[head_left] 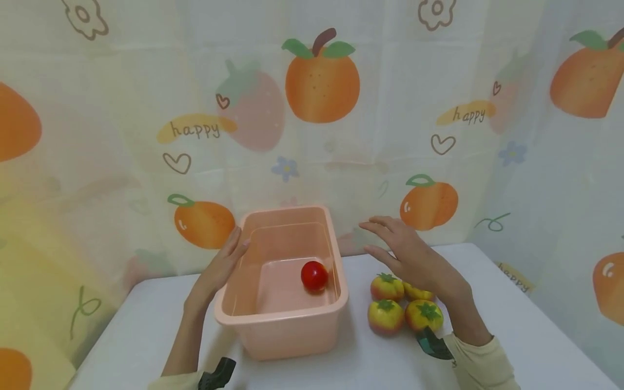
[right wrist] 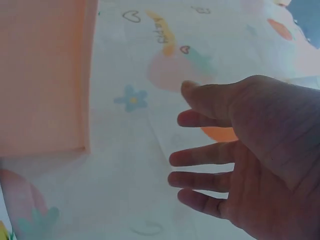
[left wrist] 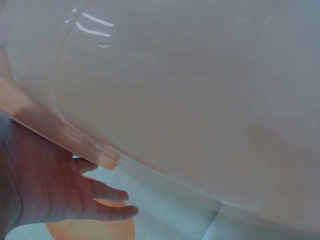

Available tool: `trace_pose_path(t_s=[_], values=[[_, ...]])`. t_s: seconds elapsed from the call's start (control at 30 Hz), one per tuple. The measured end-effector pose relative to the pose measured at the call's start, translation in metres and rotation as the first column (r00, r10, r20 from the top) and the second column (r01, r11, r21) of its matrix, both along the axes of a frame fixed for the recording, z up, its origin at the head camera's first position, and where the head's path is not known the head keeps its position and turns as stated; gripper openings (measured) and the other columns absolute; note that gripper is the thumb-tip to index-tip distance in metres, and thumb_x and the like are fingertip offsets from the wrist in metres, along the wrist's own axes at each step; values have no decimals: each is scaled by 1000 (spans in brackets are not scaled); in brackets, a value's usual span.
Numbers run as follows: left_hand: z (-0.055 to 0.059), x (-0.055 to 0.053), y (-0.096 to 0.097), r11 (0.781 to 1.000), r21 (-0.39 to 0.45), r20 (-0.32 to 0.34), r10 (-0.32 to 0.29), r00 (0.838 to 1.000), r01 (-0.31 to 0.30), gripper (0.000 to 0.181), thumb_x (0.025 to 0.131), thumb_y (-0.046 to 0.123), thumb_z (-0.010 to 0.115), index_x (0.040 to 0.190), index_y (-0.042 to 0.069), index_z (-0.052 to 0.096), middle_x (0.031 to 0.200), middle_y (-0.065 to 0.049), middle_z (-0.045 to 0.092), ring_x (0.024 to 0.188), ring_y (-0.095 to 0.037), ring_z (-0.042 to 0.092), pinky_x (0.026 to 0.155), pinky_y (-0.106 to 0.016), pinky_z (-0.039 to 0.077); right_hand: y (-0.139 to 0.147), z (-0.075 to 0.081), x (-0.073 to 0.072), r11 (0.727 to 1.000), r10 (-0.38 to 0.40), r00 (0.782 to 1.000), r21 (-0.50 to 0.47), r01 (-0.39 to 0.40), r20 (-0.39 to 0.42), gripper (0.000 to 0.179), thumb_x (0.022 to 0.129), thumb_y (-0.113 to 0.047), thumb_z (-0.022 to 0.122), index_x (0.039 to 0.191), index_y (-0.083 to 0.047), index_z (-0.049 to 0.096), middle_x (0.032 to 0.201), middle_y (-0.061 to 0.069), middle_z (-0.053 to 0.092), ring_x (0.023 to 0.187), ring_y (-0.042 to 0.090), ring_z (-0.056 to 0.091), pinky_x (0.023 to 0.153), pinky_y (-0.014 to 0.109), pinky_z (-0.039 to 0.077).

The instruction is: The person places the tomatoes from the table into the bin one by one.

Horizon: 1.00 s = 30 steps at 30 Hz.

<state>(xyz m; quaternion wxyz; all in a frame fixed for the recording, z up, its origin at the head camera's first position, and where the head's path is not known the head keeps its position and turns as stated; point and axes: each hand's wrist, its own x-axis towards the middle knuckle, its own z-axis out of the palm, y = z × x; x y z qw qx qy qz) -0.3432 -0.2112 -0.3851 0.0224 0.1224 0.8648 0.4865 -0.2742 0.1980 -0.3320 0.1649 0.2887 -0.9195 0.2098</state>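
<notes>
A pink plastic basin stands on the table, with one shiny round red fruit, like a tomato, lying inside toward its right wall. My left hand is at the basin's left rim, fingers extended along the outside; in the left wrist view the hand lies against the underside of the rim. To the right of the basin, my right hand hovers with fingers spread and nothing in them. Below it sit several yellow-and-red fruits with green leafy tops, partly covered by the hand and wrist.
The white table reaches back to a hanging cloth printed with oranges, strawberries and the word happy. This cloth also runs along both sides. Dark wrist straps sit at both sleeves.
</notes>
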Motion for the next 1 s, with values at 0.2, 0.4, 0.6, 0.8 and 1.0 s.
trace_pose_path(t_s=[0.2, 0.4, 0.6, 0.8, 1.0], values=[[0, 1, 0, 1000, -7, 1, 0, 1000, 0, 79, 111, 48, 37, 168, 8, -1, 177, -14, -12, 164, -43, -12, 127, -73, -5, 12, 1, 0, 1000, -3, 1000, 25, 3, 24, 53, 106, -32, 60, 154, -11, 51, 153, 13, 55, 142, 38, 51, 116, 66, 42], [0, 1, 1, 1000, 7, -10, -1, 1000, 2, 80, 111, 48, 37, 168, 8, -2, 177, -15, -13, 163, -44, -12, 127, -73, -5, 27, 2, 1, 997, -46, 995, 59, 41, 92, 62, 104, -40, 62, 157, -12, 46, 158, 16, 51, 147, 42, 44, 118, 71, 36], [1, -2, 2, 1000, 2, -1, -1, 1000, 1, 80, 111, 49, 37, 168, 9, -2, 177, -14, -14, 163, -44, -13, 127, -73, -5, 53, 4, 6, 993, -110, 975, 55, 101, 194, 72, 102, -48, 63, 161, -12, 39, 163, 16, 44, 151, 45, 37, 116, 78, 27], [3, 0, 1, 1000, -13, 4, 3, 1000, -3, 80, 111, 50, 36, 168, 9, -2, 177, -14, -14, 163, -44, -11, 126, -75, -2, 80, -1, 5, 984, -176, 925, 69, 162, 337, 87, 99, -52, 67, 164, -8, 30, 167, 24, 35, 151, 53, 30, 115, 81, 27], [2, -1, 2, 1000, -4, 21, 9, 1000, -9, 81, 111, 51, 37, 168, 10, -3, 177, -12, -14, 164, -43, -12, 126, -74, -3, 107, -12, 1, 943, -332, 788, 188, 273, 519, 99, 94, -57, 68, 163, 1, 25, 166, 36, 25, 151, 63, 17, 116, 83, 20]])
